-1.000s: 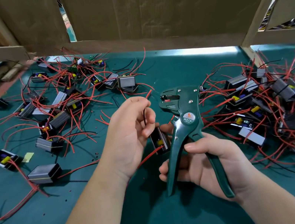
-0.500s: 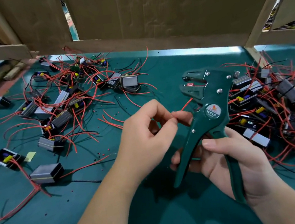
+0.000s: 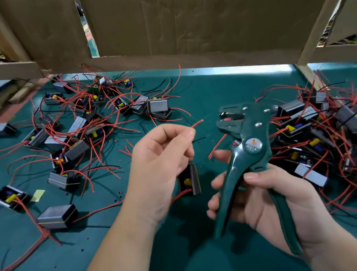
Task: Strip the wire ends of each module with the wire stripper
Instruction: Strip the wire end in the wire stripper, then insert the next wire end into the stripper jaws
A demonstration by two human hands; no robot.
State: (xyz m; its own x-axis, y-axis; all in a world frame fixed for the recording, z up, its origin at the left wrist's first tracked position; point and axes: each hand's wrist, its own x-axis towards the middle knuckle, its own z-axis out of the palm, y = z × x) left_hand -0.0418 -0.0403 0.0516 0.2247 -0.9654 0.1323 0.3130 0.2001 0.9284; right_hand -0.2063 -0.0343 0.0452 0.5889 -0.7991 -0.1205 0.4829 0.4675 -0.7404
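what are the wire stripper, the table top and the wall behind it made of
Wire stripper: probably painted or coated metal; dark green with a slight sheen and bare silver rivets.
Table top: likely a rubber or vinyl mat; smooth, matte teal, with no visible weave.
Wall: corrugated cardboard; dull brown, with creases and cut edges.

Single head-worn view, wide-angle, aimed forward and down.

Camera sits above and behind both forearms, close to the hands. The left hand (image 3: 163, 161), pinching a red wire (image 3: 197, 123), lies mid-frame. The right hand (image 3: 278, 201), gripping the wire stripper (image 3: 250, 147), is just right of it. Green table (image 3: 100, 266) extends below and beyond the hands; a cardboard wall (image 3: 176, 17) closes the far side above them.
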